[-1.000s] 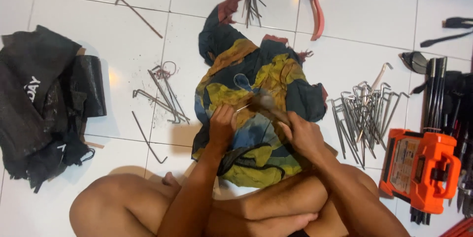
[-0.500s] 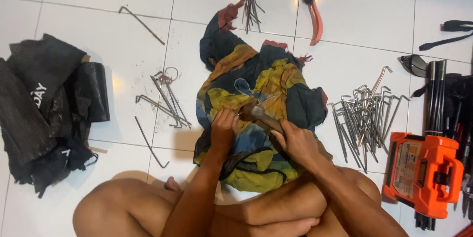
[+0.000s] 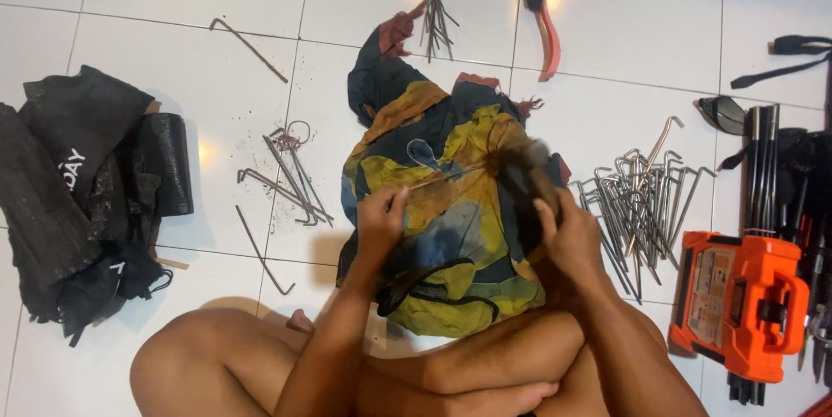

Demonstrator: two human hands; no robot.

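Two hands work over the patterned cloth [image 3: 451, 235]. Your left hand [image 3: 380, 222] pinches one end of a thin metal peg [image 3: 451, 176], whose long axis runs up and to the right. Your right hand [image 3: 568, 239] is closed around a blurred brush [image 3: 520, 166] at the peg's far end.
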